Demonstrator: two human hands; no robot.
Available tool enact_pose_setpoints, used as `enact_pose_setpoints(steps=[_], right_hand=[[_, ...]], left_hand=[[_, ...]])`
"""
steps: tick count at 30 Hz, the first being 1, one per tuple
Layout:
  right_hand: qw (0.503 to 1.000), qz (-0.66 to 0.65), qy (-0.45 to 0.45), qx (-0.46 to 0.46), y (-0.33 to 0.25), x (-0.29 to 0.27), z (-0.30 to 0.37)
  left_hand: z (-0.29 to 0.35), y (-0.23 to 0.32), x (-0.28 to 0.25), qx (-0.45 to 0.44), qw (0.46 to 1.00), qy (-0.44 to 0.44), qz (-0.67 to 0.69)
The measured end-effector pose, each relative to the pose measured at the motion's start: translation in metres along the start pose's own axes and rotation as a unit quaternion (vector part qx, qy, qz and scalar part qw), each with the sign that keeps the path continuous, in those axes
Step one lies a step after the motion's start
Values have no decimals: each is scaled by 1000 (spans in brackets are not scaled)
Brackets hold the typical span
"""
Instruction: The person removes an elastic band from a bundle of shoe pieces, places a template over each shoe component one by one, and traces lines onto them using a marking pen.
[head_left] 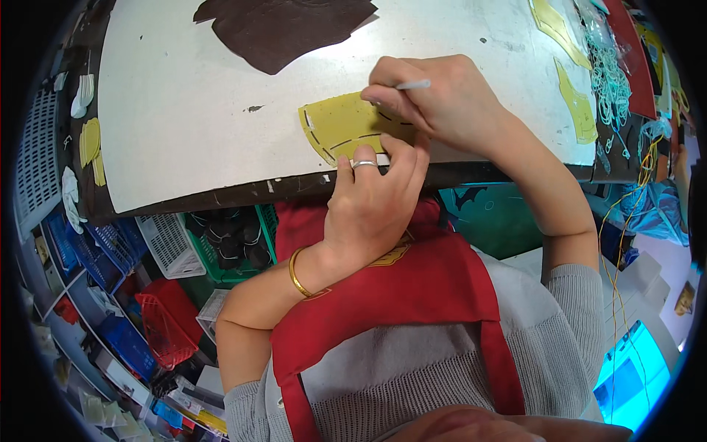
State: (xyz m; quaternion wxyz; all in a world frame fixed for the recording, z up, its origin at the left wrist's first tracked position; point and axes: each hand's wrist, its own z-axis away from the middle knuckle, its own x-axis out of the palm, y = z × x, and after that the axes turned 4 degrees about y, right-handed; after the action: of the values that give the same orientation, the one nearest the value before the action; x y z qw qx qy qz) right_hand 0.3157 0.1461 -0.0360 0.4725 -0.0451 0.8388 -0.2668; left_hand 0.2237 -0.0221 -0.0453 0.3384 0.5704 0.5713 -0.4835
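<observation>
One yellow, black-dashed piece (333, 120) lies under parted left fingers (400, 155); right fingers (392, 72) clamp a pale stick (415, 85).

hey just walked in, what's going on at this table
A person in a red apron is working with both hands on a yellow piece near the close edge of a white table. The left hand rests its fingers on the piece. The right hand holds a thin pale stick, perhaps a pen, above it; the tip is hidden. A dark brown sheet lies farther back, with teal string at right.
</observation>
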Motion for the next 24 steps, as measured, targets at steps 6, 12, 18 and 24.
enact_pose_setpoints(steps=[6, 12, 18, 24], right_hand=[[994, 45, -91, -43, 4, -37, 26], [990, 87, -101, 36, -5, -55, 49], [983, -112, 19, 143, 3, -48, 19], [949, 95, -167, 251, -37, -14, -4]], left_hand=[[-1, 1, -2, -1, 1000, -18, -20], [1, -4, -1, 1, 1000, 0, -7], [-4, -13, -2, 14, 999, 45, -4], [-1, -31, 3, -1, 993, 92, 68]])
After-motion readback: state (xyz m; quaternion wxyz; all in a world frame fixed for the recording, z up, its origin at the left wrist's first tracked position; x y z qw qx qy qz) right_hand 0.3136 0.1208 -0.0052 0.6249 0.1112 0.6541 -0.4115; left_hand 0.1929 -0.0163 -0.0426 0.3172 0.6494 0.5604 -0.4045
